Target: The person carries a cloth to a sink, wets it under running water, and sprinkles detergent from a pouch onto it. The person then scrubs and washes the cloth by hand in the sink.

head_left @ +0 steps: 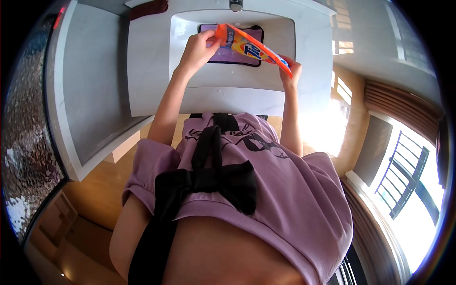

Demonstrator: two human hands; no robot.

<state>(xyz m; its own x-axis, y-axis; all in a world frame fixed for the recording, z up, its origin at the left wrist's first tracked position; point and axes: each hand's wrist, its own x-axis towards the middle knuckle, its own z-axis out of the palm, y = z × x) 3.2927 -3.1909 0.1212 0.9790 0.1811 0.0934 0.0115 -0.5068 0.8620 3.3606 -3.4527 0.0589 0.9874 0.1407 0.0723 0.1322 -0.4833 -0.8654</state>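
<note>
An orange Tide detergent bag (251, 46) is held up over the sink, tilted with its right end lower. My left hand (199, 51) pinches the bag's upper left end between thumb and fingers. At the lower right end, my right hand (291, 73) is closed around the bag, its fingers partly hidden behind it. Beneath the bag, a purple cloth with a dark border (228, 56) lies flat in the white sink basin (183, 28). The bag and my left hand cover part of the cloth.
A faucet (236, 4) stands at the sink's far edge. On the white counter (149, 61), a dark reddish-brown item (148, 9) lies at the back left. A grey recessed panel (97, 76) is to the left, and a barred window (403, 171) to the right.
</note>
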